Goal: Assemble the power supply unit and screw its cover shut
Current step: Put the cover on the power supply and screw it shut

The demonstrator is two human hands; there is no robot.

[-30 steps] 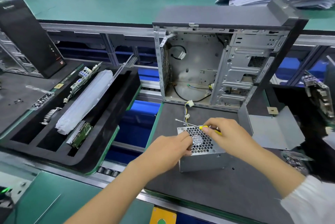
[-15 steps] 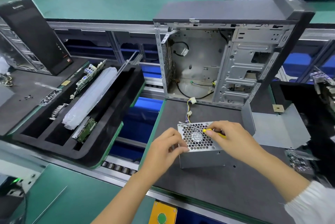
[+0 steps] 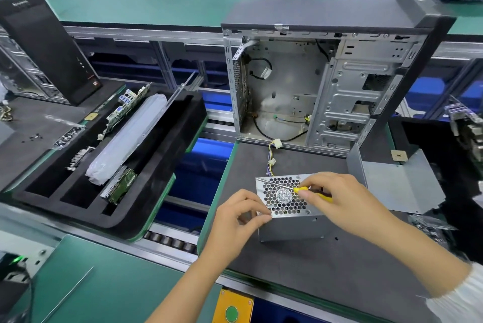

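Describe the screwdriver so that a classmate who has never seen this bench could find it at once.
Start at the open computer case standing on the dark mat. Before it sits a metal power supply box with a honeycomb grille. The screwdriver lies across that grille, pinched by the right hand; its yellow handle sets it apart.

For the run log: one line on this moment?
left hand pinches power supply unit cover corner | right hand holds screwdriver across grille | computer case open behind
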